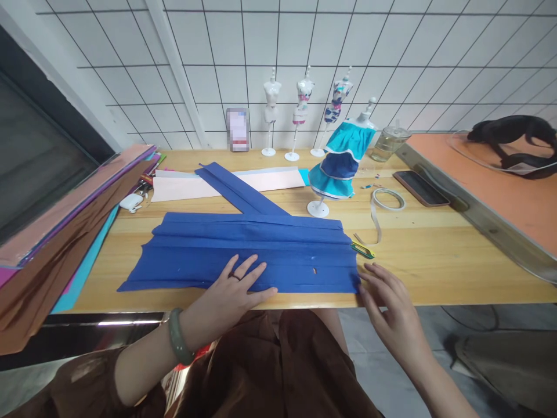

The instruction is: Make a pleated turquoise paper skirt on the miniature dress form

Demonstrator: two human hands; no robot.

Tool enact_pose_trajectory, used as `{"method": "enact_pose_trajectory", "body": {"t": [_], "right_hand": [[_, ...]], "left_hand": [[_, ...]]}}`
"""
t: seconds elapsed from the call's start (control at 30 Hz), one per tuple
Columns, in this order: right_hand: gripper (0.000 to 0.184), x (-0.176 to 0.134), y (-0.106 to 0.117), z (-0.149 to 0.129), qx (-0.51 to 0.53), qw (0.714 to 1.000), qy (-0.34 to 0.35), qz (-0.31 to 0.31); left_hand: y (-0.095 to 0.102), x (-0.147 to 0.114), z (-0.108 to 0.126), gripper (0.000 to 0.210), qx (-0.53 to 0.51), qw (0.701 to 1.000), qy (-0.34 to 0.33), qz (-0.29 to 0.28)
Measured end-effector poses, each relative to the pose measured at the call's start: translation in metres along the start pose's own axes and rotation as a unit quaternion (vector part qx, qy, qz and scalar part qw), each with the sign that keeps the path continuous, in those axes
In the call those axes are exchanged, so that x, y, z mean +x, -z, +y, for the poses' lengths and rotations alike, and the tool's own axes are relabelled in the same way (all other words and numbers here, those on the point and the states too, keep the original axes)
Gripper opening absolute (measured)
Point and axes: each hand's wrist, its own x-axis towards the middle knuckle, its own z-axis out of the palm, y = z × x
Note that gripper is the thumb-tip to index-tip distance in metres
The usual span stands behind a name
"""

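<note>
A wide piece of blue fabric with lengthwise folds lies along the table's front edge. My left hand rests flat on its lower middle, fingers spread. At the fabric's right end is my right hand, its fingers apart and slightly bent, the tips by the lower right corner; whether they touch the cloth I cannot tell. Just above that hand lies a pair of yellow-and-green thread snips. Behind the wide piece, a narrow blue strip slants across pale pink sheets.
A mini dress form in turquoise and blue ruffles stands behind the fabric, with three small forms by the wall. On the right are a tape roll, a phone and a lidded cup. Coloured sheets overhang the left side.
</note>
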Motion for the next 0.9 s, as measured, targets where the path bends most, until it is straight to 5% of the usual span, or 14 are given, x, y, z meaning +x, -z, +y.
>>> {"method": "enact_pose_trajectory", "body": {"t": [0.3, 0.57, 0.9], "right_hand": [[0.03, 0.033, 0.002, 0.026, -0.092, 0.996, 0.008, 0.007], [0.035, 0.065, -0.013, 0.023, -0.181, 0.98, 0.027, -0.076], [0.033, 0.05, 0.028, 0.056, -0.22, 0.969, -0.102, -0.05]], "left_hand": [[-0.003, 0.0, -0.001, 0.054, 0.001, 1.0, 0.002, -0.007], [-0.002, -0.002, 0.0, 0.059, -0.012, 1.0, 0.002, -0.021], [0.008, 0.0, -0.006, 0.063, -0.086, 0.994, -0.002, -0.073]]}}
